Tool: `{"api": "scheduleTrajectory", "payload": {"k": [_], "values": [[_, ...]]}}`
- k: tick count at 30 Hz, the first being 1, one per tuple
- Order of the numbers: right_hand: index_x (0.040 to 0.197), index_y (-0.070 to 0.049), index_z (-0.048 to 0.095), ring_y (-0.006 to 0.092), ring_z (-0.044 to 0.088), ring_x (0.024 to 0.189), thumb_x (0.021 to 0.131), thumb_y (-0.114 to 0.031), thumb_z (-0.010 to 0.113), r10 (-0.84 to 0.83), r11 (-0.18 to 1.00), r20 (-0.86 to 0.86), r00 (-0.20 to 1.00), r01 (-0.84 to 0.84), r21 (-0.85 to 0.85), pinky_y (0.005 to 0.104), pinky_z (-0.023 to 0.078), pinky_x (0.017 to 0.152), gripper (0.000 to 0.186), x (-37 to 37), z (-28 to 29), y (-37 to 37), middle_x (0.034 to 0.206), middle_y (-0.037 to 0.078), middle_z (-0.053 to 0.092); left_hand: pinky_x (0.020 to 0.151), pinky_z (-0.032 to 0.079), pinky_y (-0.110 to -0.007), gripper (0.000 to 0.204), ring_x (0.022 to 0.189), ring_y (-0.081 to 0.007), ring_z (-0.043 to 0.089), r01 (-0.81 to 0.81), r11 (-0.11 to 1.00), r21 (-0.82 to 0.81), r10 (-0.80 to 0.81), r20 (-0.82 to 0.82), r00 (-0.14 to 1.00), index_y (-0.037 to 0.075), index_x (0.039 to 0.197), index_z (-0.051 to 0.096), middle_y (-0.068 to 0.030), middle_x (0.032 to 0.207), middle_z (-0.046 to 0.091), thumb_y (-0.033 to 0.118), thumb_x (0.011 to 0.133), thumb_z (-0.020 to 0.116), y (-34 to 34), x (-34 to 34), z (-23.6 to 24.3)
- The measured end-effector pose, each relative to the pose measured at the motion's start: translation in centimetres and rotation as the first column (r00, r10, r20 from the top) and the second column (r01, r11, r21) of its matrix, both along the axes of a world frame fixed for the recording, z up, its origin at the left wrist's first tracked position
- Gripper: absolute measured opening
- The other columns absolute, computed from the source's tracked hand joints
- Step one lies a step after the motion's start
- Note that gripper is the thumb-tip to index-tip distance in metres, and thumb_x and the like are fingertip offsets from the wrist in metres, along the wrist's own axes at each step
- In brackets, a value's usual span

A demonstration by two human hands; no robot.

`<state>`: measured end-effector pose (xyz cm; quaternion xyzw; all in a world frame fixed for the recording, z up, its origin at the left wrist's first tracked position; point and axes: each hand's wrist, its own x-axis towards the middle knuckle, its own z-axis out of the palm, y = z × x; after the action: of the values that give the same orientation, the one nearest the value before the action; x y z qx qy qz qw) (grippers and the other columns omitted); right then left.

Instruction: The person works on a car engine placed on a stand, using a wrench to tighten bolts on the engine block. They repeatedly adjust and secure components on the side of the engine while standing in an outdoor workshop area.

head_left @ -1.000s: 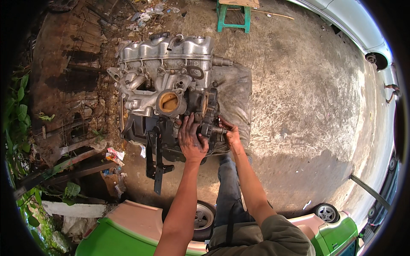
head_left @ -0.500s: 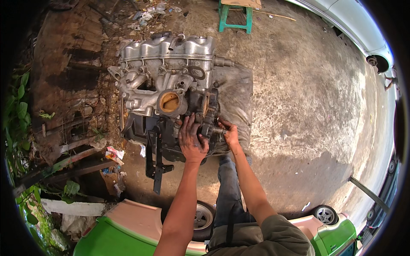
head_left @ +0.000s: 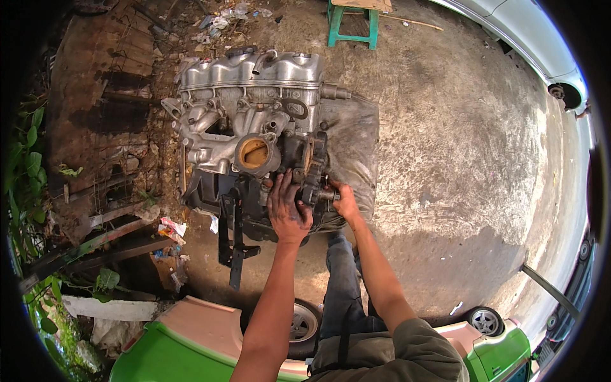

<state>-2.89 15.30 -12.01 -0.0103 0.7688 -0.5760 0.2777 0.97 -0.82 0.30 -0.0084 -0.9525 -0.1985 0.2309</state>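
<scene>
An engine (head_left: 254, 86) with a silver ribbed top and a dark, greasy lower block stands in front of me. My left hand (head_left: 291, 213), blackened with grease, lies on the dark block below the round throttle opening (head_left: 255, 154), its fingers stretched forward. To its right, my right hand (head_left: 345, 202) pinches the end of a short metal cylindrical fitting (head_left: 325, 195) sticking out of the engine's right side. Its fingertips are partly hidden behind the fitting. A dark metal bracket (head_left: 235, 258) extends from the engine's near left side.
A dark, wrinkled sheet (head_left: 356, 149) lies at the engine's right. Beyond it stands a green stool (head_left: 352, 39). Broken timber (head_left: 102, 114) and litter line the left. Behind me is a green and pink car (head_left: 191, 344); a pale car (head_left: 522, 32) stands far right.
My right hand has turned slightly around the fitting, its fingers shifting position. My left hand keeps its place on the block.
</scene>
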Motion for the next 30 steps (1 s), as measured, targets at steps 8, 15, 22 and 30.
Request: {"api": "scheduleTrajectory", "payload": {"k": [8, 15, 22, 30], "values": [[0.13, 0.006, 0.054, 0.0401, 0.053, 0.124, 0.063, 0.01, 0.057, -0.039, 0.998, -0.116, 0.993, 0.044, 0.044, 0.0387, 0.042, 0.103, 0.067, 2.0, -3.9, -0.7, 0.128, 0.027, 0.059, 0.107, 0.036, -0.05, 0.041, 0.133, -0.036, 0.046, -0.012, 1.0, 0.001, 0.012, 0.01, 1.0, 0.007, 0.124, 0.046, -0.0157, 0.14, 0.053, 0.008, 0.083, 0.043, 0.1, 0.0, 0.0], [0.131, 0.006, 0.054, 0.0395, 0.054, 0.124, 0.063, 0.012, 0.056, -0.036, 0.999, -0.124, 0.992, 0.031, -0.043, 0.0394, 0.042, 0.103, 0.068, 1.7, -3.0, -0.4, 0.128, 0.026, 0.059, 0.107, 0.035, -0.053, 0.03, 0.129, -0.0389, 0.047, -0.003, 1.0, -0.018, 0.003, 0.021, 1.0, 0.004, 0.12, 0.046, -0.0196, 0.137, 0.052, 0.017, 0.096, 0.034, 0.0, 0.1, -0.1], [0.129, 0.006, 0.054, 0.0425, 0.057, 0.115, 0.065, 0.013, 0.055, -0.08, 0.997, -0.1, 0.992, 0.078, -0.026, 0.0408, 0.044, 0.101, 0.064, 2.1, -2.7, -0.4, 0.118, 0.026, 0.062, 0.108, 0.034, -0.052, 0.03, 0.131, -0.0388, 0.045, -0.002, 1.0, -0.007, 0.002, 0.027, 1.0, 0.003, 0.121, 0.045, -0.02, 0.139, 0.051, 0.015, 0.095, 0.036, 0.1, 0.1, 0.0], [0.123, 0.005, 0.06, 0.0399, 0.062, 0.107, 0.068, 0.011, 0.059, 0.061, 0.998, -0.257, 0.965, -0.054, 0.034, 0.0401, 0.048, 0.093, 0.055, 0.9, -2.2, -0.2, 0.112, 0.024, 0.066, 0.107, 0.035, -0.053, 0.03, 0.131, -0.0395, 0.045, 0.0, 1.0, -0.006, 0.0, 0.048, 0.999, 0.004, 0.121, 0.045, -0.0203, 0.139, 0.051, 0.014, 0.094, 0.037, 0.1, 0.2, 0.0]]}}
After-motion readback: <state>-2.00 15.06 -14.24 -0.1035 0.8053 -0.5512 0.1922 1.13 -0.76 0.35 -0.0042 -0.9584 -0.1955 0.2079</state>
